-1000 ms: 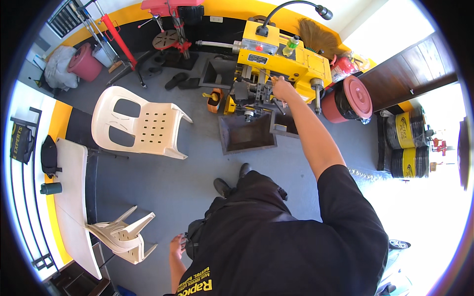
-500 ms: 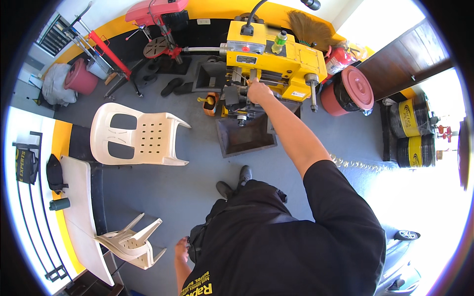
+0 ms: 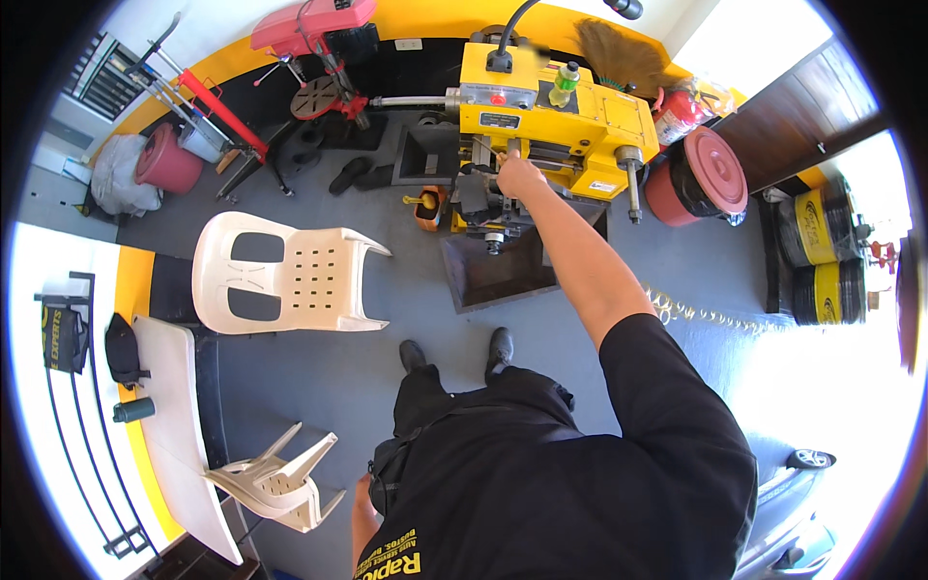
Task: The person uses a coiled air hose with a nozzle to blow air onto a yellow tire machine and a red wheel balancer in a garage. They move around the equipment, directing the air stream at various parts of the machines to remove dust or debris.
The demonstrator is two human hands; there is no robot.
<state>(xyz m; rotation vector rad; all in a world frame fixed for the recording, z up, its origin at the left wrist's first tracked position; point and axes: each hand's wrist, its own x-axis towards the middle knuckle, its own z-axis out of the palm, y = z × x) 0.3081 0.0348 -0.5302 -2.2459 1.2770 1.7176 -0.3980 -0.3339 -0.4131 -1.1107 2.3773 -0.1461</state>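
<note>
A yellow lathe-like machine [image 3: 556,126] stands at the far side, with a grey control panel and a metal spindle [image 3: 630,184] at its right end. My right arm is stretched out to it. My right hand [image 3: 522,178] looks closed at the grey metal tool carriage [image 3: 476,198] on the machine's front; what its fingers grip is hidden. Beside the hand, a thin rod sticks out. On top of the machine stands a green-capped bottle [image 3: 564,87]. My left hand [image 3: 363,493] hangs low by my side next to a black waist bag [image 3: 387,466], its fingers hidden.
Below the machine lies a dark metal tray [image 3: 483,275]. A beige plastic chair [image 3: 290,275] is on the left, another [image 3: 275,483] by a white table [image 3: 179,425]. A red lidded bin [image 3: 698,174] and a coiled hose [image 3: 686,307] are on the right; a red drill press [image 3: 314,19] stands far left.
My feet now stand farther apart. The whole view has shifted, with the machine and chairs appearing farther right. My right hand remains at the carriage; my left hand shows less.
</note>
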